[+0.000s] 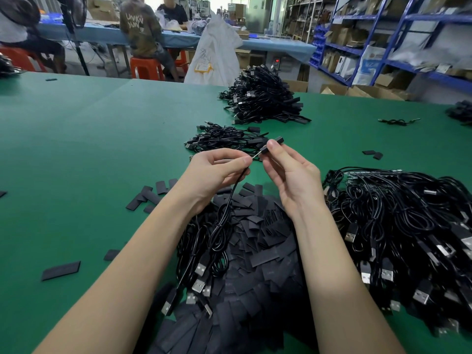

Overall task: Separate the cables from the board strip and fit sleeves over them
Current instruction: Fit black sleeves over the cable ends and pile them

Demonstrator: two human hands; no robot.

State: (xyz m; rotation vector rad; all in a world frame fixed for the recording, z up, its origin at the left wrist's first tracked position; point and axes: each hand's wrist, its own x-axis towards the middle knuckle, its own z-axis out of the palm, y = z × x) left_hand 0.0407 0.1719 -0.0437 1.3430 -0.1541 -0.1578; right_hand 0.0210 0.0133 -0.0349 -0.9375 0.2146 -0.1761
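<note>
Bench (76,149) cloth under your arms is smooth green and flat, and it carries everything. Four heaps of glossy black cables sit on it: a big tangled heap (408,226) at your right with silver USB plugs poking out, a tall mound (263,100) far ahead, a low flat bundle (224,140) just beyond your hands, and a smaller coil (204,241) between your forearms. Sleeves (255,251), matte black flat rectangles too many to count, lie piled between your arms over the near edge, with loose ones scattered to the left. Your left hand (217,172) pinches one thin round cable (231,198) near its tip between thumb and forefinger; the cable hangs down from there into the coil. Your right hand (293,172) pinches a single short sleeve (270,146) in its fingertips, raised above the bench, its near mouth touching the cable's pale tip.
</note>
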